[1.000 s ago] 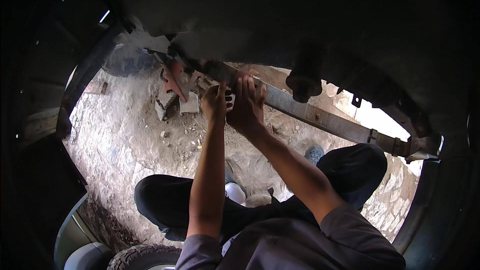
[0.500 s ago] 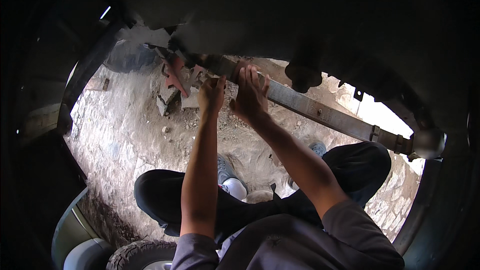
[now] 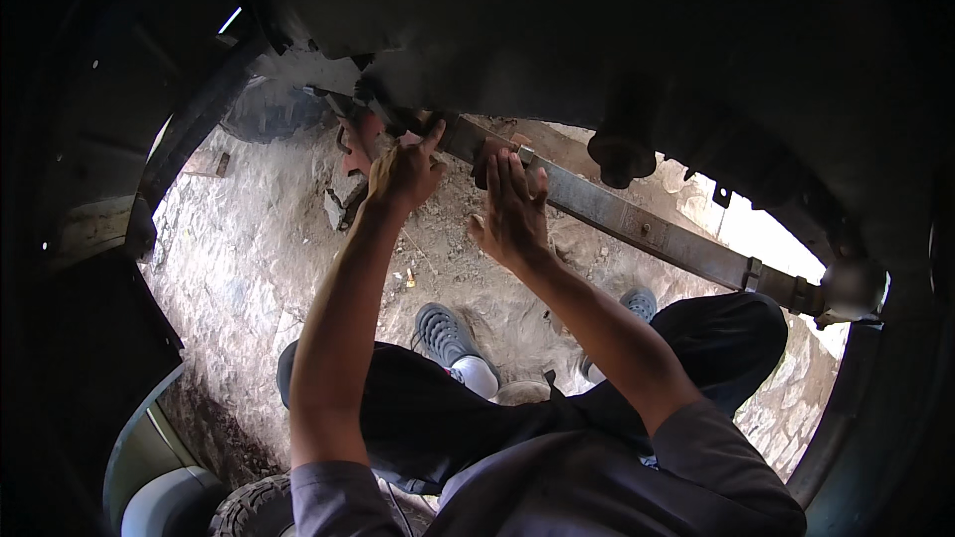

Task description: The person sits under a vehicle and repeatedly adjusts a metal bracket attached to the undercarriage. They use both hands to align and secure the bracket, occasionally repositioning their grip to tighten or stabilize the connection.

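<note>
A long grey metal bar that looks like a leaf spring (image 3: 607,211) runs slantwise under the vehicle. My left hand (image 3: 406,177) is at its darker far-left part, index finger stretched up against it and the other fingers partly curled; nothing shows in its grasp. Beside it, my right hand (image 3: 515,214) lies with long, extended fingers against a reddish-brown block (image 3: 486,161) at the bar. The fingertips hide part of that block. A band-like clip (image 3: 753,273) wraps the bar toward its right end.
Dark vehicle underbody (image 3: 477,20) hangs low overhead. A red metal piece (image 3: 360,142) and broken stones (image 3: 341,204) lie beyond my left hand. A rounded part (image 3: 622,157) hangs down behind the bar. At lower left are a tyre (image 3: 261,505) and pale body panel (image 3: 169,507).
My left hand has turned, its index finger now reaching up to the bar, and its forearm has swung left. My right hand sits slightly lower. The whole view has shifted a little.
</note>
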Demonstrator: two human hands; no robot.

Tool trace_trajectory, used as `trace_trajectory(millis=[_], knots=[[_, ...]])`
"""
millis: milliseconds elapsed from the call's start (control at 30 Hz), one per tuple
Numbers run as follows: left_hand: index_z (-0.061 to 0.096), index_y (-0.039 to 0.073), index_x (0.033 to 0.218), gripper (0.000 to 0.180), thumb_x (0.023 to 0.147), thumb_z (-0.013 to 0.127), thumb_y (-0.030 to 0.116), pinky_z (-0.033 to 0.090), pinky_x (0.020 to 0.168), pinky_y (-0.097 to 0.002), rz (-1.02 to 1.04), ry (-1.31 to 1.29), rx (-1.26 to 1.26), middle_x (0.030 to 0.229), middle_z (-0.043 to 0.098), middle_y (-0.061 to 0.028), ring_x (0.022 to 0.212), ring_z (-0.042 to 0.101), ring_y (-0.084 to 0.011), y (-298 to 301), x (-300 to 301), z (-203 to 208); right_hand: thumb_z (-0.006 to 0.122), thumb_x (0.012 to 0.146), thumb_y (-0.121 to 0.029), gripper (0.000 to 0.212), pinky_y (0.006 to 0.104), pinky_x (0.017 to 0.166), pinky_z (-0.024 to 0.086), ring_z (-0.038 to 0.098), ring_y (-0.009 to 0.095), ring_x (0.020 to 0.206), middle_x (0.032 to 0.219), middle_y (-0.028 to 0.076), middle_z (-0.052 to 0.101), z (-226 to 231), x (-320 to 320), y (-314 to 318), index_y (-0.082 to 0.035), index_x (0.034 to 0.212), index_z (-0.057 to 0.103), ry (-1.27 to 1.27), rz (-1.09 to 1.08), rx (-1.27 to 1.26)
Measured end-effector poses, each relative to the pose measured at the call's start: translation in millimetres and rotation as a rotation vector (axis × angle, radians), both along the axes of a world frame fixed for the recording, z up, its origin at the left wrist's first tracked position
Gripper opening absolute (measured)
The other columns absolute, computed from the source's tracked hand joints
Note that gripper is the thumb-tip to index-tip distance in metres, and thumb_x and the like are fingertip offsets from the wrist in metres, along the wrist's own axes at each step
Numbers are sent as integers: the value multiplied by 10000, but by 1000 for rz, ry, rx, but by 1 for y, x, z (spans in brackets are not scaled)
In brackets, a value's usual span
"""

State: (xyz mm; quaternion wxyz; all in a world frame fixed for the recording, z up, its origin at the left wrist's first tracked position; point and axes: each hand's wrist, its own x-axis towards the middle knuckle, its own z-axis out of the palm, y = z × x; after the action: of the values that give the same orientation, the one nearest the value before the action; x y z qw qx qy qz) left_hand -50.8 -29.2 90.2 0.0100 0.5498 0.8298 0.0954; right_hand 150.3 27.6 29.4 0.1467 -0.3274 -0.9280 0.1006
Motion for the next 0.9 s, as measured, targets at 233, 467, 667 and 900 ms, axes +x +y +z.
trace_trajectory(millis=[233,467,667,900], knots=[[430,246,1653,820,917,792,262,559,1043,-508,-40,-85,22,1330,723,-229,1200,709,-428,-8,-29,-22,678,933,-532,1062,597,1269,257,158,365,1653,1765,247,204,11,-18,-5,69,1678,218,-244,-59,56],[-134,170,1723,1234,894,774,273,619,853,-546,251,-201,-44,1021,761,-329,948,770,-457,1,58,-43,688,931,-451,975,618,1318,78,178,351,1652,1739,253,274,0,-17,15,59,1657,287,-96,-53,88],[-28,240,1743,1116,887,684,173,612,796,-566,253,-281,-18,897,767,-283,834,769,-454,-6,55,-31,806,863,-377,1048,640,1307,78,178,331,1652,1730,242,279,4,-2,5,48,1653,264,-162,24,71],[103,285,1743,1022,920,709,242,609,859,-571,268,-280,-20,1171,746,-303,987,750,-484,-8,55,-17,831,843,-352,1088,639,1295,107,201,344,1644,1729,253,273,6,-13,11,61,1657,240,-75,-52,6]])
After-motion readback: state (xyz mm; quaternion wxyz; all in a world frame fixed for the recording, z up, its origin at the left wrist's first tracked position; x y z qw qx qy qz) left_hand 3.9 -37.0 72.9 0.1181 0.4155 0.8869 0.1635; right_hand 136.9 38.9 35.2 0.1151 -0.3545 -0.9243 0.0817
